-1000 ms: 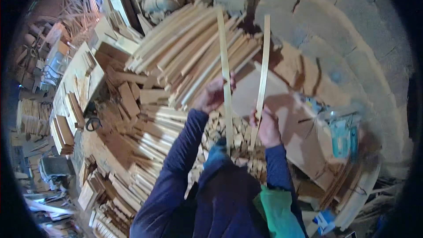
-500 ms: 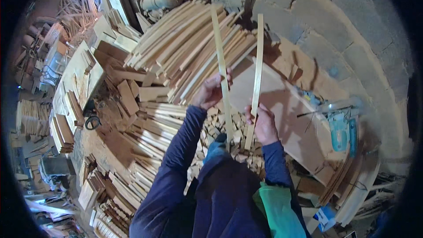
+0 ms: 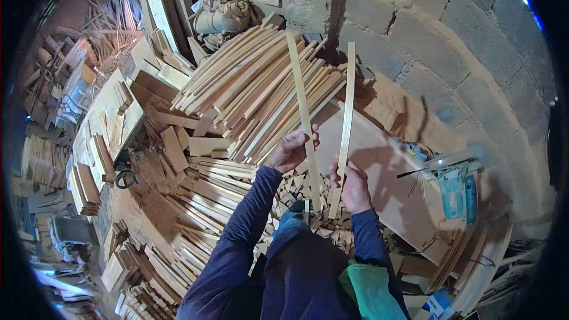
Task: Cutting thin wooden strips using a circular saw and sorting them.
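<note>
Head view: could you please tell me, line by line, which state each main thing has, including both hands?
Left hand: closed on a strip
Left wooden strip: held, leaning slightly left at its top
Right hand: closed on a strip
Right wooden strip: held, apart from the other
Long wooden slats: piled lengthwise, ends uneven
Small wood offcuts: loosely jumbled
Pale panel: partly shadowed
Teal power tool: unheld; on or off unclear

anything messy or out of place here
Possibly the small offcuts: they lie in a loose jumble below the left hand and right hand, whereas the long sticks beyond are stacked roughly parallel. Both held strips look intact.
</note>
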Available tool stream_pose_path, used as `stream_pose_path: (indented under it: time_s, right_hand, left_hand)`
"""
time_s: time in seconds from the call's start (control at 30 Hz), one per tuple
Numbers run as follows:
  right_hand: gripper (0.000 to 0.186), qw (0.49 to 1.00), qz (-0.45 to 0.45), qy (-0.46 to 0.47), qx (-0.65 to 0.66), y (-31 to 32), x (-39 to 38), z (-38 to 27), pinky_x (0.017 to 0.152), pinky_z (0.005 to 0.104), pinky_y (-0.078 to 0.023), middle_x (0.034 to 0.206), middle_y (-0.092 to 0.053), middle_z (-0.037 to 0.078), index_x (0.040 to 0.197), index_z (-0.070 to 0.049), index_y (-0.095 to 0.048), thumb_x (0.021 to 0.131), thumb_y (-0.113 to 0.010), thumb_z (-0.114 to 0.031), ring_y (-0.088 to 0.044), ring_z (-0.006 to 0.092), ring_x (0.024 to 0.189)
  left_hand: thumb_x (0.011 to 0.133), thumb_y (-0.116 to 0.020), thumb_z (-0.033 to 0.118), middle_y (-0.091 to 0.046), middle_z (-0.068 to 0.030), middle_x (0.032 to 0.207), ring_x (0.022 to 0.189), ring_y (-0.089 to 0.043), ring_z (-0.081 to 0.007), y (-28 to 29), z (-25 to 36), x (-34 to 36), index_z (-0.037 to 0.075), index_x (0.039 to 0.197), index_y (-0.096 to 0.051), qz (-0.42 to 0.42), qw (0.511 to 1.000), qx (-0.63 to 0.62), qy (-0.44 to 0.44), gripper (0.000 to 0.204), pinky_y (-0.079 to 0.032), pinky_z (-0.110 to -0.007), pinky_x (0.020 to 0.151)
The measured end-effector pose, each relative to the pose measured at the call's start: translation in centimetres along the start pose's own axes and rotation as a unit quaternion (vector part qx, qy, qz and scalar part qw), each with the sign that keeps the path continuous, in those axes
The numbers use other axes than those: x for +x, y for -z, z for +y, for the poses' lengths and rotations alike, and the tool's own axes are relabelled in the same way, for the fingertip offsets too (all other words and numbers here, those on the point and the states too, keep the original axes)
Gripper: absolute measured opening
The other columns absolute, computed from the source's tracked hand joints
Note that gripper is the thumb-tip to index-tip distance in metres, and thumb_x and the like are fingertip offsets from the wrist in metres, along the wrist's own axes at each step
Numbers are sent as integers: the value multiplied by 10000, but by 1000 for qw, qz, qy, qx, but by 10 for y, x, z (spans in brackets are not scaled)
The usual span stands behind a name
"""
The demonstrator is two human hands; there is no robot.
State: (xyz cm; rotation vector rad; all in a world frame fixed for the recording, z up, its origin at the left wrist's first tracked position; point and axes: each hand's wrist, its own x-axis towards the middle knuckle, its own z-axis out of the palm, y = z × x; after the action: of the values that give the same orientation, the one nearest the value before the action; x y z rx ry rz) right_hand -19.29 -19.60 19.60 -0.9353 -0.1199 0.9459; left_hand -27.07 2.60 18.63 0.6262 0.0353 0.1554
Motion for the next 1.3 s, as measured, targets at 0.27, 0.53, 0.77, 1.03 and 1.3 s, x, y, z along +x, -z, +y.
stream_pose_path:
  time_s: [0.27,0.53,0.77,1.03,1.3]
  right_hand:
    - [371,999,-11,-23,30,9,-1,5,671,308,-467,1001,-646,100,1324,20,-554,1002,-486,-152,-586,165,805]
    - [369,999,-12,-34,31,20,1,8,678,316,-469,1008,-638,76,1308,7,-554,984,-497,-160,-575,164,819]
    - [337,998,37,-47,21,25,-3,7,675,317,-470,991,-626,80,1288,-4,-553,986,-486,-137,-582,169,810]
    - [398,999,9,-24,36,31,-8,10,637,310,-483,972,-628,98,1311,31,-526,982,-491,-191,-575,162,765]
    - [375,999,25,-21,36,35,-7,12,637,314,-475,967,-641,104,1282,28,-549,971,-492,-173,-575,164,764]
  left_hand:
    - [896,-751,237,-601,-20,1099,996,-560,-159,-4,-10,4,37,1299,-577,22,997,77,-16,482,-448,-311,908]
    - [892,-752,117,-603,-11,849,733,-591,-117,-18,-25,18,59,1068,-606,85,961,264,-8,235,-490,-271,627]
    - [865,-757,39,-636,-20,836,719,-616,-114,-33,-27,20,15,1064,-622,87,958,273,7,242,-521,-274,601]
    - [862,-789,101,-663,9,959,899,-616,-102,-25,-41,21,50,1086,-647,90,935,344,-16,270,-502,-282,787]
    - [878,-766,80,-665,15,960,890,-622,-93,-32,-46,22,51,1116,-639,56,946,318,-28,272,-512,-278,779]
